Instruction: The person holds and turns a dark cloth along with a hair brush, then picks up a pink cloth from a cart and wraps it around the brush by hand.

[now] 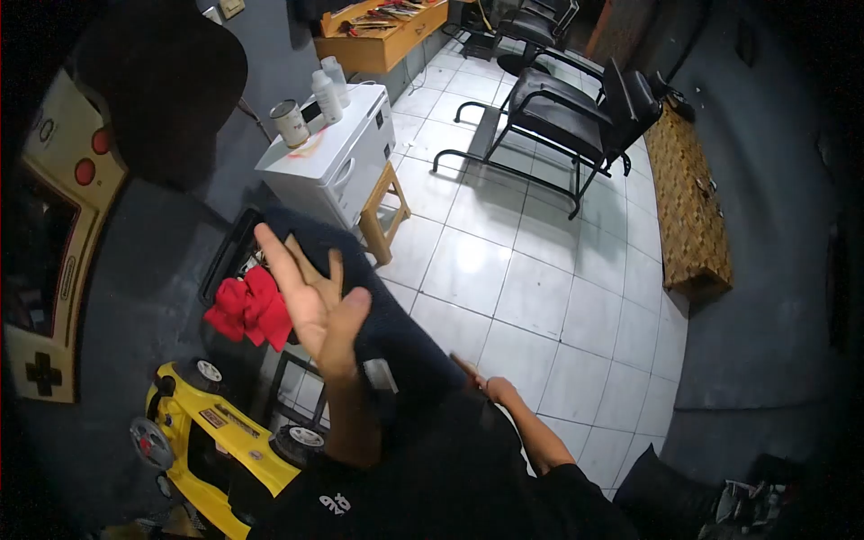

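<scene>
Bunching near the boxy white cabinet point(310, 184), crumpled red cloth point(252, 308) points no clear way — left hand point(315, 310) open alongside, right hand point(486, 382) unreadable.

We see dark navy trousers point(396, 315), a black T-shirt point(432, 486) printed white and a plain bright red cloth point(252, 308). Toy car point(193, 405): yellow, black tyres. Floor tiles point(468, 261): glossy white, dark grid lines. We mark the barber chair point(562, 112) black, freezer point(310, 175) white with an orange-red smear, stool point(384, 216) light tan, bench point(688, 198) brown-and-tan checkered, walls point(774, 297) grey.
</scene>
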Available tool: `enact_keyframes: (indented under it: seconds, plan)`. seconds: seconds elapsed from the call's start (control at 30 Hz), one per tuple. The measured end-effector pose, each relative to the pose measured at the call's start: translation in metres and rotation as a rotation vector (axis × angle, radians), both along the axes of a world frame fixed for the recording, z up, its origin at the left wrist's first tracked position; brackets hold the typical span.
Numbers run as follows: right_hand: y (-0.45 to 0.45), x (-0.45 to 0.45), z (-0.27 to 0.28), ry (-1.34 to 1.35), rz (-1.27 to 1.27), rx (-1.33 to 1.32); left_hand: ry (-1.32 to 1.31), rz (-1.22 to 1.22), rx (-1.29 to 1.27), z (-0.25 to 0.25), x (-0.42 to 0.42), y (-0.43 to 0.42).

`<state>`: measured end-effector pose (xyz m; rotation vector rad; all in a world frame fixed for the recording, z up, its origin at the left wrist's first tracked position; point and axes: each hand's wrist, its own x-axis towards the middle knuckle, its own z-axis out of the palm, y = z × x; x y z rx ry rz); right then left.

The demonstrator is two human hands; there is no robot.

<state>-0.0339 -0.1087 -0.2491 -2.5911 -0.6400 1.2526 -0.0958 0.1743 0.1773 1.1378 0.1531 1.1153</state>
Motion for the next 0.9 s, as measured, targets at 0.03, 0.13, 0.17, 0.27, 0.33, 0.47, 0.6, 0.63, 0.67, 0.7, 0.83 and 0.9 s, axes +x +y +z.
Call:
enact_keyframes:
  seconds: [0.03,0.13,0.17,0.27,0.33,0.47,0.6,0.63,0.67,0.7,0.83,0.9]
  plan:
    - [0.008,0.005,0.009,-0.034,-0.053,0.108,0.039,0.026,0.054,-0.004,0.000,0.000]
    - [0.049,0.018,0.095,0.062,-0.433,0.602,0.028,-0.068,-0.111,-0.007,0.008,-0.012]
    - [0.070,0.016,0.149,0.248,-0.559,0.749,0.017,-0.112,-0.154,-0.006,0.010,-0.016]
    - [0.103,-0.004,0.256,0.603,-0.671,1.116,0.117,0.000,-0.010,-0.017,0.018,-0.019]
    - [0.105,-0.019,0.261,0.817,-0.490,1.185,0.099,-0.023,-0.017,-0.014,0.021,-0.024]
    - [0.139,-0.035,0.273,0.469,-0.159,1.011,0.082,0.033,0.051,-0.012,0.018,-0.013]
    - [0.136,-0.024,0.137,0.040,0.254,0.480,0.011,-0.078,-0.017,0.005,0.010,0.004]
    - [0.119,-0.022,0.070,0.037,0.311,0.328,-0.012,-0.097,-0.022,0.008,0.008,0.012]
    - [0.102,-0.021,0.024,0.031,0.369,0.178,-0.038,-0.115,-0.025,0.010,0.005,0.018]
    - [0.092,-0.022,0.029,0.033,0.277,0.062,-0.021,-0.141,-0.065,0.021,0.000,0.022]
    - [0.058,-0.028,0.042,-0.068,0.098,-0.115,-0.039,-0.144,-0.064,0.019,-0.011,0.039]
    - [0.056,-0.023,0.032,-0.138,0.022,-0.034,-0.003,-0.080,0.058,0.010,-0.018,0.042]
